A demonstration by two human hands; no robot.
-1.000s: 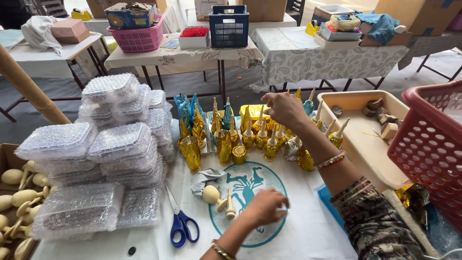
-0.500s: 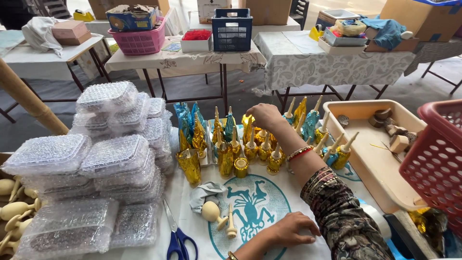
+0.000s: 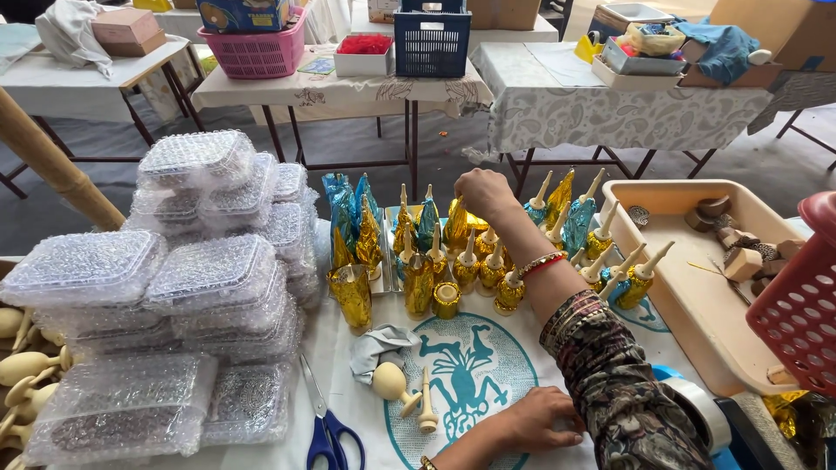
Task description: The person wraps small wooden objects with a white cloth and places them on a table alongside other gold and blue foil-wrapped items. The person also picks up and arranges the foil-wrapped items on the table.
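My right hand (image 3: 483, 193) reaches over a cluster of gold and blue foil-wrapped pieces (image 3: 453, 252) with cream pointed tips. Its fingers are closed on the top of a gold foil-wrapped piece (image 3: 459, 226) in the back row. My left hand (image 3: 533, 419) rests on the white cloth with a teal printed emblem (image 3: 475, 370), fingers apart and holding nothing. Just left of it lie two unwrapped cream wooden pieces (image 3: 405, 390) and a crumpled silver foil sheet (image 3: 376, 344).
Stacks of clear bubble-textured plastic boxes (image 3: 183, 287) fill the left. Blue-handled scissors (image 3: 326, 426) lie near the front edge. A beige tray (image 3: 697, 296) with small wooden parts and a red basket (image 3: 797, 305) sit on the right, a tape roll (image 3: 705, 409) below them. Tables with baskets stand behind.
My right hand has moved left along the wrapped pieces to the back middle. My left hand has drawn back toward the near edge and now lies on the cloth.
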